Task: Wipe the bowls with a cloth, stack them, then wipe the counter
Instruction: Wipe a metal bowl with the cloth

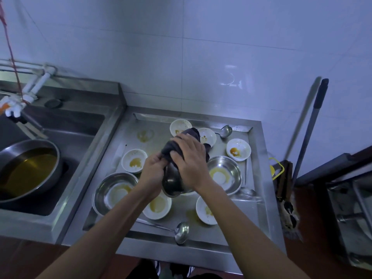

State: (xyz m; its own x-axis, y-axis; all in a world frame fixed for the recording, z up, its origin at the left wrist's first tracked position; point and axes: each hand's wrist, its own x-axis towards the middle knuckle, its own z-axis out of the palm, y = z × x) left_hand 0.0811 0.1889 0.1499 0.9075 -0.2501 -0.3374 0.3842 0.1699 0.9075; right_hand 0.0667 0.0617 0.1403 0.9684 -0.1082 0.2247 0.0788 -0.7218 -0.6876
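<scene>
Where both hands meet: above the middle of the steel bench (259,178), a dark, rounded metal bowl (173,181) is held tilted, off the surface.
Left hand (153,170): fingers curled on the bowl's rim and on the edge of the cloth.
Right hand (190,160): fingers bent and clamped over the cloth, pressing it on the bowl.
Cloth (181,143): dark, soft, bunched, draped over the bowl's upper side.
White bowls: small, round, glossy, smeared with yellow-brown sauce; one at left (134,161), two at the back (180,126) (207,136), one at right (238,149), two near the front (158,205) (206,211).
Steel bowls: wide, shiny, oily; one front left (114,191), one right (225,174) of the hands.
Ladles: polished metal, one at the front edge (181,231), one at the back (225,130).
Sink (80,125): recessed steel, left of the bench, holding a round pan (28,170) of amber liquid.
</scene>
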